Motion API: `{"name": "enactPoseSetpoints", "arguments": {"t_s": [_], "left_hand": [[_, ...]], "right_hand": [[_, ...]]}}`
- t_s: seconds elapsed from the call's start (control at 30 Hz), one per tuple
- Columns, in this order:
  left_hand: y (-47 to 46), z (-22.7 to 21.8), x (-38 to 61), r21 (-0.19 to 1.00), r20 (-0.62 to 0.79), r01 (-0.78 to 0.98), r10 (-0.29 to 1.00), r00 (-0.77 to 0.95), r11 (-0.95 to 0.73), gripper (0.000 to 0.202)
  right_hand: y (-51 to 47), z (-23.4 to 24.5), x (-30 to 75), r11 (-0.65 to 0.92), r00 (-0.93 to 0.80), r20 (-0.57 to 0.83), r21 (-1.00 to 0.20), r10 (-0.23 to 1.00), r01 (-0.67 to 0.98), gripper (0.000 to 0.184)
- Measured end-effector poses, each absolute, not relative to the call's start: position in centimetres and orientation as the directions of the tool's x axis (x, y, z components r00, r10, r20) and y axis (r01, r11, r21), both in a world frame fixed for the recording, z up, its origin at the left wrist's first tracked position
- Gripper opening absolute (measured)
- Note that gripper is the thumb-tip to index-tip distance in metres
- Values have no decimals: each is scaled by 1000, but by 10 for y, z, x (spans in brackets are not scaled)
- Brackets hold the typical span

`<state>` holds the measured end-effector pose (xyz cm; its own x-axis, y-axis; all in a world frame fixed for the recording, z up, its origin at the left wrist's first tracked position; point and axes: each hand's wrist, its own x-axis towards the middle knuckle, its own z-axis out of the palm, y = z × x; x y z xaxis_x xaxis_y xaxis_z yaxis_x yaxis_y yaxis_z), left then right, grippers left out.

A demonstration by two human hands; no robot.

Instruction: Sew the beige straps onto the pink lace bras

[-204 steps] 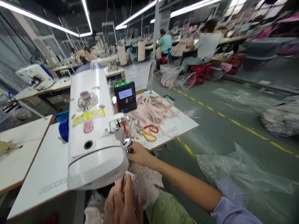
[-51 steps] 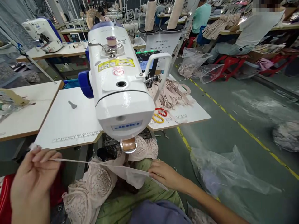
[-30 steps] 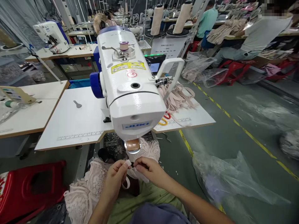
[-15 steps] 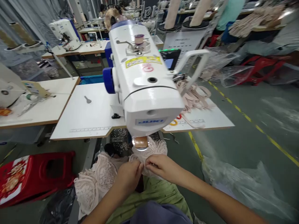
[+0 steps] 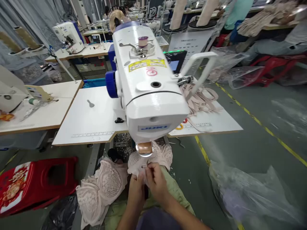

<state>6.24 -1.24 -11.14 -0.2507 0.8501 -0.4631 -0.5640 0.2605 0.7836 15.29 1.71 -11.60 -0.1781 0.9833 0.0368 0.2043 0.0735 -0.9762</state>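
Both my hands meet close together just below the head of a white sewing machine (image 5: 148,92). My left hand (image 5: 136,189) and my right hand (image 5: 155,182) pinch the edge of a pale pink lace garment (image 5: 105,185) that lies over my lap and hangs down to the left. Their fingers are closed on the fabric right under the machine's front end. A heap of pink straps (image 5: 201,97) lies on the white sewing table (image 5: 91,118) to the right of the machine, with red and yellow scissors (image 5: 180,125) partly hidden beside it.
A red plastic stool (image 5: 35,182) stands on the floor at the left. Clear plastic bags (image 5: 251,198) lie on the floor at the right, past a yellow floor line. Other sewing tables and machines stand behind and left; people sit working at the far right.
My left hand, earlier stretched far left pulling a strap taut, has come in to meet my right hand. Both now work the fabric closer to my body under the machine head.
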Motion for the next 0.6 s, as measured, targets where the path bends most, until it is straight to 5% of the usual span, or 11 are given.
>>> {"name": "enactPoseSetpoints", "arguments": {"t_s": [0.23,0.4,0.6], "left_hand": [[-14,-102,58,673,-596,-603,797,-98,429,48],[-8,-100,54,735,-573,-578,780,-252,354,56],[-10,-75,30,930,-367,-73,896,-249,360,37]], "right_hand": [[6,-125,148,110,-106,92,-979,990,174,21],[12,-118,151,76,-213,34,-978,976,194,22],[43,-90,184,386,-335,285,-876,898,289,24]]}}
